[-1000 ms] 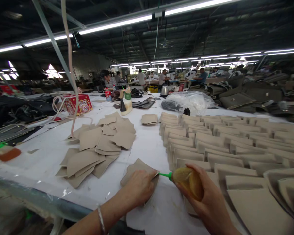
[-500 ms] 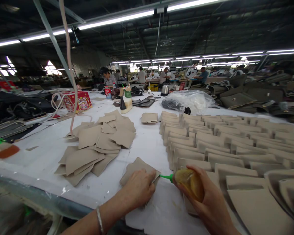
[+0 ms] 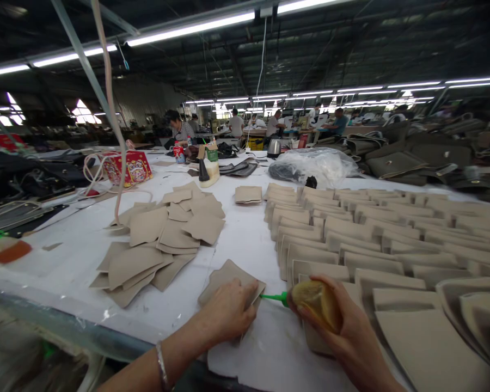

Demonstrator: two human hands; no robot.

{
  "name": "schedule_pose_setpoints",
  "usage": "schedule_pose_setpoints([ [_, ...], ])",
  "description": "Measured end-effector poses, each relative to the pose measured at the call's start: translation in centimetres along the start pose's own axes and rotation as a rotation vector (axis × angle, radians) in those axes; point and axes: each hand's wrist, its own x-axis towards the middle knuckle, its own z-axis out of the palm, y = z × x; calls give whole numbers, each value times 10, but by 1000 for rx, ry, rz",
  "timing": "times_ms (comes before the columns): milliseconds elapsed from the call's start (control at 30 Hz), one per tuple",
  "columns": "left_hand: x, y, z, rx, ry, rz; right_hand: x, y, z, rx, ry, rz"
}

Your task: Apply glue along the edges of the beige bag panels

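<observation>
My left hand (image 3: 231, 311) grips a beige panel (image 3: 224, 277) that lies flat near the table's front edge, its fingers curled over the right side. In my right hand (image 3: 349, 326) is a squeeze bottle of amber liquid (image 3: 316, 302), probably glue, held sideways with its green nozzle (image 3: 274, 297) pointing left. The nozzle's tip is at the right edge of the panel. Part of the panel is hidden under my left hand. A loose heap of similar beige pieces (image 3: 175, 231) lies to the left. Rows of folded beige pieces (image 3: 367, 234) overlap to the right.
A small beige stack (image 3: 247, 194) sits further back on the white table (image 3: 179, 305). Beyond are a dark-nozzled bottle (image 3: 209, 173), a red patterned box (image 3: 127, 167) and clear plastic wrap (image 3: 316, 166). An orange bottle (image 3: 8, 249) lies at far left. Several people work in the background.
The nozzle tip has shifted slightly left and down along the panel's right edge. Both hands keep their holds, and the view has shifted a little.
</observation>
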Motion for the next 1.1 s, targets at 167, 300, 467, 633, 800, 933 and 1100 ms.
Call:
schedule_pose_setpoints([
  [167, -2, 0, -3, -5, -18, 8, 0, -1, 2, -7, 67, 16],
  [300, -2, -3, -2, -23, -17, 19, -4, -7, 3, 61, 33, 102],
  [467, -1, -5, -2, -34, -16, 22, -2, -5, 1, 25, 95, 78],
  [633, -2, -6, -4, -56, -22, 28, -7, -12, 1, 126, 10, 167],
  [800, -2, -6, -5, -53, -31, 13, -6, -18, 0, 199, 32, 223],
  [933, -4, -6, -5, -59, -38, 16, -9, -21, 1, 193, 22, 241],
  [1100, -5, -8, -3, -73, -31, 32, -19, -27, 5, 294, -35, 261],
])
